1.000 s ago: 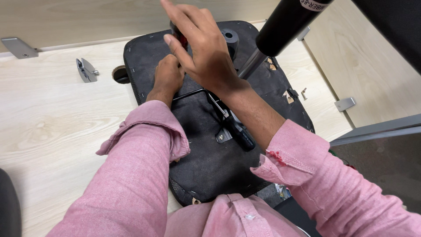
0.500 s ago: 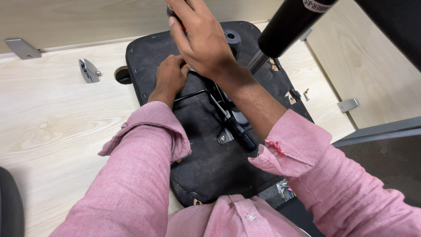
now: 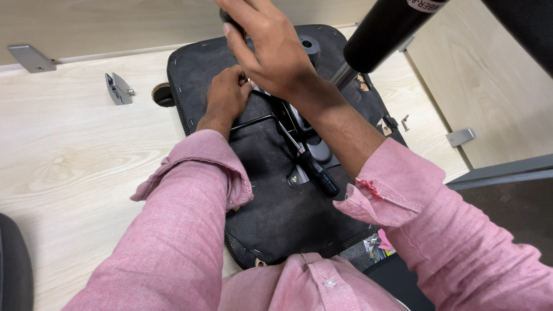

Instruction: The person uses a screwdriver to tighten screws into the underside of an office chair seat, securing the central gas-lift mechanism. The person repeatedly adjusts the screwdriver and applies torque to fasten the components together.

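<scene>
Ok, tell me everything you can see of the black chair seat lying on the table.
The chair seat lies upside down on the pale wood table, covered in black fabric stapled along its edge. A black metal mechanism with a lever sits at its middle. The left hand rests on it; the right hand hovers above.

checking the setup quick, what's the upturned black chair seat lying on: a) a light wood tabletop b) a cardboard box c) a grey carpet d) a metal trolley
a: the upturned chair seat lies flat on the light wood tabletop, with the left hand and right hand working at the mechanism on its underside.
</scene>
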